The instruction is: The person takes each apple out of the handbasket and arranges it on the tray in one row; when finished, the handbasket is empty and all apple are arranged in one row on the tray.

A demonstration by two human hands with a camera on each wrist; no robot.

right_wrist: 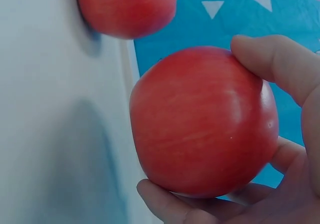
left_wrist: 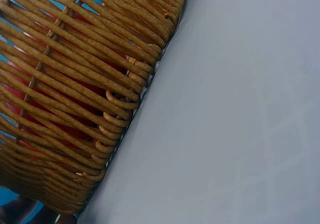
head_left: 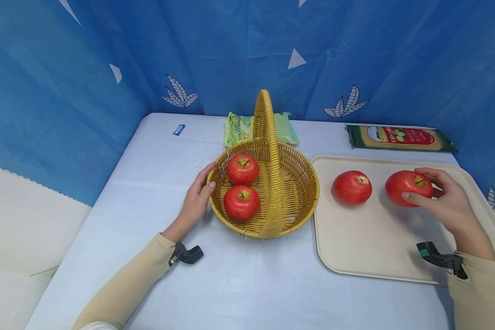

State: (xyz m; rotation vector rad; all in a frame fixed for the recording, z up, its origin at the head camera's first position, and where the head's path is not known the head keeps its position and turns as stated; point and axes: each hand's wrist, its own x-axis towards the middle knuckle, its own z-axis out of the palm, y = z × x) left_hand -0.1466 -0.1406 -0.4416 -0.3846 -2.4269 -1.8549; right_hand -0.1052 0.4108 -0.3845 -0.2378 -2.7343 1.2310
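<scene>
Since the basket [head_left: 305, 183] may need steadying, my left fingers [head_left: 206, 171] lie relaxed against it while my right fingers [head_left: 434, 174] grip an apple [head_left: 405, 182] above the tray [head_left: 363, 243].

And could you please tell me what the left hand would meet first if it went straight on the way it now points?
The woven basket: the left hand already appears to touch its left side at the rim, though the exact contact is hard to judge.
</scene>
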